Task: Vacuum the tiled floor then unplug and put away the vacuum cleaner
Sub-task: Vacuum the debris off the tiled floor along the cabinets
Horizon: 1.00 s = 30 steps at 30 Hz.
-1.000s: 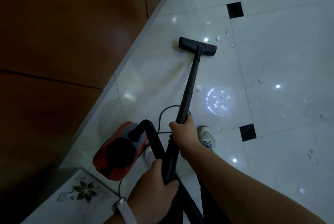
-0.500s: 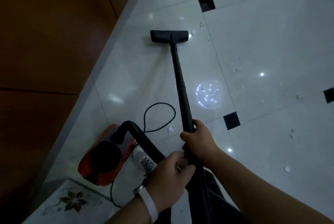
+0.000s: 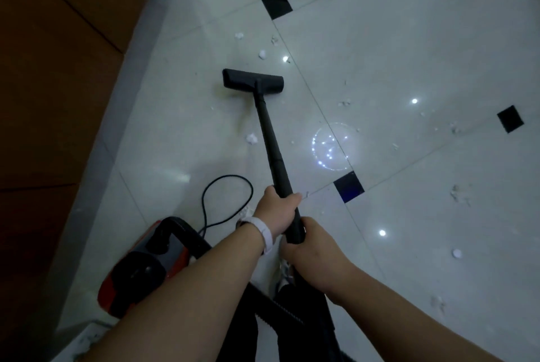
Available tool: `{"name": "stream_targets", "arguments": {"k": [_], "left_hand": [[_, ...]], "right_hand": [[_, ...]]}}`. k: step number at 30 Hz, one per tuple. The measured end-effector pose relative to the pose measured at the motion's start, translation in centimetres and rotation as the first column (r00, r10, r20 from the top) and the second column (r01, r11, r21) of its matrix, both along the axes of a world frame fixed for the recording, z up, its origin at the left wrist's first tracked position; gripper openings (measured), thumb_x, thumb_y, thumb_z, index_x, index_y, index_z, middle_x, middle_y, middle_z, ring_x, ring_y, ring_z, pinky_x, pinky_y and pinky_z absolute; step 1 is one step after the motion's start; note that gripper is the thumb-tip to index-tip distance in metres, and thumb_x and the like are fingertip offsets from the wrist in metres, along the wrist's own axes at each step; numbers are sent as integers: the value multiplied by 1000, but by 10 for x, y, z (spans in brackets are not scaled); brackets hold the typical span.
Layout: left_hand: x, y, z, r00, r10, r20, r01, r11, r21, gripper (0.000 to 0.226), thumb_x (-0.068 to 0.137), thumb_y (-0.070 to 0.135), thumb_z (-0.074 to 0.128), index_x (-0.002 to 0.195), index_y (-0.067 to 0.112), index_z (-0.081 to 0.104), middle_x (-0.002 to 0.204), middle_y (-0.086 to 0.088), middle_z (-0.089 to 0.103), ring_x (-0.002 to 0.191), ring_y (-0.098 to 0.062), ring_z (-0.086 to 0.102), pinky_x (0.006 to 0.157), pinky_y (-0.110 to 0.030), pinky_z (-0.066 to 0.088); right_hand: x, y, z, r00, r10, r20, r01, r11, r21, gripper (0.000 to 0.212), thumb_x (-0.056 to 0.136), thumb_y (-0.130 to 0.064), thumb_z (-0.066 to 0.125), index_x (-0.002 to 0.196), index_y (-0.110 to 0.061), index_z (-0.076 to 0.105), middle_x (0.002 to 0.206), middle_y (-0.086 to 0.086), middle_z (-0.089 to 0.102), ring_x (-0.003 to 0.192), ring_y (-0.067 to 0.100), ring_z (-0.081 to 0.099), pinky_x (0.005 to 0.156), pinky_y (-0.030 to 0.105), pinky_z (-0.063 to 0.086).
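Pale glossy tiled floor [image 3: 409,40] fills most of the view, with brown wooden panelling [image 3: 58,84] running down the left side. At the lower left of the frame your red and black vacuum cleaner [image 3: 140,274] sits on the tiles close to that panelling, its ribbed black hose [image 3: 181,230] arching out of the top and passing under your left forearm. Just right of it, the black power cord [image 3: 225,201] lies in a loop on the floor.

Your left hand [image 3: 276,211], with a white wristband [image 3: 264,233] on its wrist, is wrapped round the black wand [image 3: 270,134], fingers curled tight about it. The wand slopes up the frame to the floor nozzle [image 3: 252,82], which lies flat on a tile near the centre.

Your right hand [image 3: 315,250] clasps the wand's lower end, just below and touching the left.

White scraps [image 3: 251,138] lie scattered beside the wand, beyond the nozzle and across the right side. A ring of lights [image 3: 333,147] reflects off the tiles beside a small black inset tile [image 3: 349,187].
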State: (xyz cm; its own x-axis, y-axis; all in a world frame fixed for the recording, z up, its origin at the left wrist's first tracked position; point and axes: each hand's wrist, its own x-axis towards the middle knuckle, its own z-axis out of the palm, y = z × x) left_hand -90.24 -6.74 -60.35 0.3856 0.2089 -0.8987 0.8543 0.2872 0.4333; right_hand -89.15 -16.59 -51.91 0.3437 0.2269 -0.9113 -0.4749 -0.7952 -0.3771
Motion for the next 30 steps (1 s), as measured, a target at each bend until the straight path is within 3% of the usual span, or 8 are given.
{"name": "stream_targets", "arguments": {"k": [4,7,9,11,16,21,26,30], "left_hand": [[3,-28,2,999,38,24,-38,999,-20,25,91,31,61,110,17,55,99,-8,62,90,-23,61,82,-37,53],[4,-37,10,996,85,37,-85,996,7,27,88,29,63,110,14,59,92,-7,62,82,-21,60,71,-32,49],[4,-40,12,997,68,34,-69,997,25,35,84,34,64,112,15,60,93,-6,63,81,-20,60,72,-33,50],[4,-43,12,997,66,32,-68,997,37,29,86,32,64,111,17,60,93,-6,64,81,-20,61,72,-33,50],[10,-53,3,993,114,29,-116,990,81,26,87,26,65,111,19,59,96,-6,66,83,-18,62,68,-28,48],[11,-57,-4,995,96,28,-99,989,106,37,83,25,72,114,23,50,101,-4,63,87,-16,63,67,-26,50],[12,-54,-10,994,105,7,-105,987,119,29,84,20,70,90,32,45,97,-3,61,83,-13,61,62,-23,47],[16,-51,-12,995,101,-6,-101,991,89,30,85,19,68,106,21,47,100,-4,60,81,-11,59,58,-20,44]], "right_hand": [[2,-25,3,995,-94,-34,95,995,37,20,82,-9,58,101,-8,53,85,17,60,60,18,57,52,30,48],[-2,-38,10,988,-143,-62,147,987,66,33,72,-14,58,103,-27,53,91,18,62,65,22,59,56,33,51],[-8,-46,16,979,-171,-109,180,981,79,41,72,-14,57,104,-39,50,82,14,59,63,23,59,57,34,51],[-11,-52,19,976,-179,-122,189,979,76,44,76,-12,57,107,-42,48,78,10,57,60,21,58,56,32,50],[-1,-66,9,990,-124,-60,128,990,64,49,77,-12,58,120,-33,47,78,5,64,59,18,62,60,33,55],[6,-75,-3,999,-14,-31,14,1000,13,32,79,-17,62,106,-28,48,89,9,69,69,25,70,60,32,56],[9,-74,-13,998,53,-18,-53,998,-34,26,75,-22,64,99,-20,54,86,11,69,70,27,70,58,32,54],[12,-69,-15,998,64,-2,-64,996,-61,25,76,-23,64,98,-18,53,86,13,69,68,28,69,54,31,52]]}}
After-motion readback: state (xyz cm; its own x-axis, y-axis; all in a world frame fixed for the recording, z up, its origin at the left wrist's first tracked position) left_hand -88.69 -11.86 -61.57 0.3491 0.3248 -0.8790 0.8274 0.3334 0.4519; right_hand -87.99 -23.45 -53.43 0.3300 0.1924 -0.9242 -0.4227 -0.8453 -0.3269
